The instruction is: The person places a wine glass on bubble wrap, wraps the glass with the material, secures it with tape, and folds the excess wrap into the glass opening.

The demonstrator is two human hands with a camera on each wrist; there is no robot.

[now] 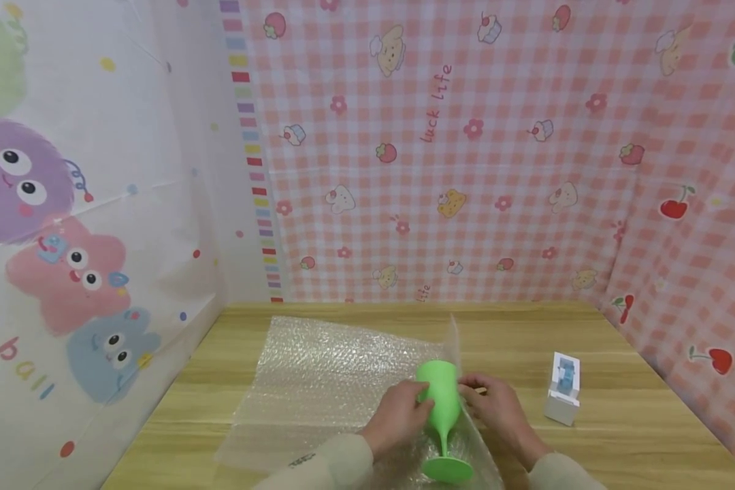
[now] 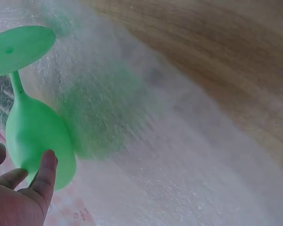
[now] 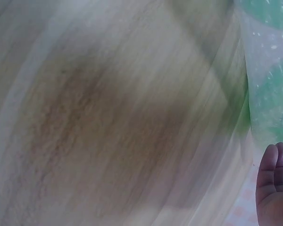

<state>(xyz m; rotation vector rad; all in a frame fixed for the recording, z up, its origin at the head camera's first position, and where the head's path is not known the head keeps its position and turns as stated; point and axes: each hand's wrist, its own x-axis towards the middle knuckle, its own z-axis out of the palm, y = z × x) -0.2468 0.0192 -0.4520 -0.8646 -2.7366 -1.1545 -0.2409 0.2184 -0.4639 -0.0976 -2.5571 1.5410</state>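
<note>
A green plastic goblet (image 1: 444, 398) lies on a sheet of bubble wrap (image 1: 324, 381), its bowl toward the back and its round foot toward the front. My left hand (image 1: 400, 416) holds the bowl from the left; in the left wrist view its fingertips (image 2: 48, 162) rest on the green surface. On the other side, my right hand (image 1: 496, 408) pinches the raised right edge of the wrap, close beside the bowl. The right wrist view has the right hand's fingers (image 3: 269, 167) at the wrap (image 3: 269, 52), with green showing through it.
A small white box (image 1: 563, 401) with a blue item on top stands to the right of my right hand. The wooden table (image 1: 625, 408) ends at a pink checked cloth (image 1: 465, 156) behind and a white printed cloth (image 1: 177, 224) on the left.
</note>
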